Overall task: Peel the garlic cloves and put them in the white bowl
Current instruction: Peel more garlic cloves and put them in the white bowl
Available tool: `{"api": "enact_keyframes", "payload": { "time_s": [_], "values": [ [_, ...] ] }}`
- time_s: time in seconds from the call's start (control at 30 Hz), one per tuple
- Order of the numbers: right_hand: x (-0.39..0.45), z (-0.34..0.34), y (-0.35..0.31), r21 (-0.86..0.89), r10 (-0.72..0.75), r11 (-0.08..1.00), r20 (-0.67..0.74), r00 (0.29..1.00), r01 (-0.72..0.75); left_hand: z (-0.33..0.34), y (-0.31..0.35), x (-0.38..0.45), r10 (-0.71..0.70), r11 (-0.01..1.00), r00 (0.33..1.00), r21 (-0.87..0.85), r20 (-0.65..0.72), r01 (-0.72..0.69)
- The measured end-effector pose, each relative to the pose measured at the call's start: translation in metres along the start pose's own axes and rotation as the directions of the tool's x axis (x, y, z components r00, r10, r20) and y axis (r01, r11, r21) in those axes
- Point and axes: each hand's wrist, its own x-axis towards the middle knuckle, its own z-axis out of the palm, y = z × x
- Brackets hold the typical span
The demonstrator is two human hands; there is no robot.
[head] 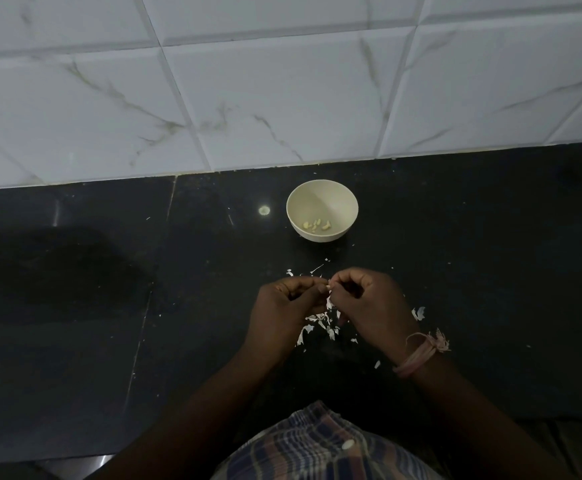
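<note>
A white bowl [322,199] stands on the black counter [109,306] near the tiled wall, with several peeled garlic cloves [316,224] lying in its bottom. In front of it my left hand [282,303] and my right hand [369,303] meet above the counter, fingers curled, pinching a small garlic clove [329,287] between their fingertips. A strip of white skin hangs from the clove. The clove itself is mostly hidden by my fingers. Loose garlic skins [320,323] lie scattered under and around both hands.
A white marbled tile wall [282,98] rises behind the counter. A small pale spot [264,210] shows left of the bowl. A thread band [421,355] wraps my right wrist. A checked cloth [317,445] sits at the counter's front edge.
</note>
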Motion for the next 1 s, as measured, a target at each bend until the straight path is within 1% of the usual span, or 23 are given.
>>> {"api": "enact_keyframes", "payload": {
  "time_s": [0.13, 0.2, 0.37, 0.43, 0.57, 0.67, 0.77, 0.87, 1.0],
  "values": [
    [-0.001, 0.002, -0.001, 0.025, 0.017, 1.0, 0.017, 1.0, -0.017, -0.001, -0.002, 0.0, -0.006, 0.998, 1.0, -0.056, 0.024, 0.007],
    [-0.002, 0.003, -0.001, 0.047, 0.033, 0.998, 0.015, 0.999, -0.033, 0.0, -0.002, 0.001, -0.014, 0.994, 1.0, -0.112, 0.026, 0.017],
    [-0.002, 0.005, -0.001, 0.13, 0.031, 0.991, 0.006, 0.999, -0.032, 0.003, -0.007, 0.005, -0.054, 0.974, 0.998, -0.224, -0.042, 0.043],
    [-0.001, 0.007, 0.0, 0.16, 0.04, 0.986, -0.002, 0.999, -0.039, 0.004, -0.008, 0.005, -0.067, 0.969, 0.996, -0.242, -0.051, 0.053],
    [-0.001, 0.005, 0.001, 0.179, 0.051, 0.983, -0.029, 0.998, -0.045, 0.003, -0.005, 0.004, -0.009, 0.992, 1.0, -0.126, -0.017, 0.007],
    [0.0, -0.001, 0.002, 0.166, 0.037, 0.985, 0.004, 0.999, -0.037, -0.002, 0.001, 0.005, 0.059, 0.998, 0.998, 0.035, 0.019, -0.059],
    [0.001, -0.006, 0.004, 0.183, 0.031, 0.982, 0.037, 0.999, -0.038, -0.007, 0.006, 0.007, 0.107, 0.977, 0.991, 0.175, 0.085, -0.12],
    [0.001, -0.007, 0.004, 0.245, 0.084, 0.965, 0.055, 0.995, -0.095, -0.01, 0.008, 0.01, 0.108, 0.974, 0.988, 0.189, 0.11, -0.127],
    [0.002, 0.006, 0.001, 0.401, 0.211, 0.892, 0.036, 0.977, -0.207, -0.008, 0.009, 0.006, 0.106, 0.989, 0.994, 0.1, 0.013, -0.107]
  ]
}}
